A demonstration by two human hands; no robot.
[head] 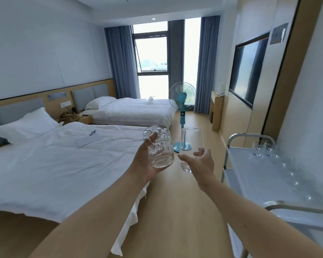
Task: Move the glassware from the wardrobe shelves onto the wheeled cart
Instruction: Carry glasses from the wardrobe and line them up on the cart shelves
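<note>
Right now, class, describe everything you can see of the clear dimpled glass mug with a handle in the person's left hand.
The clear dimpled glass mug is thick-walled, with rounded dimples on its sides, a looped handle and a heavy base. It looks empty. It is tilted, base toward the camera, held in the air above the wooden floor beside the near bed. The left hand grips it, fingers through the handle. The tall glass in the right hand is close beside it; contact cannot be judged.

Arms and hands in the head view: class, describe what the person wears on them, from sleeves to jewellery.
Nothing is worn. Both forearms are bare along all of their visible length, with no sleeve in view. The left hand and right hand carry no gloves, and no watch, bracelet or ring shows.
</note>
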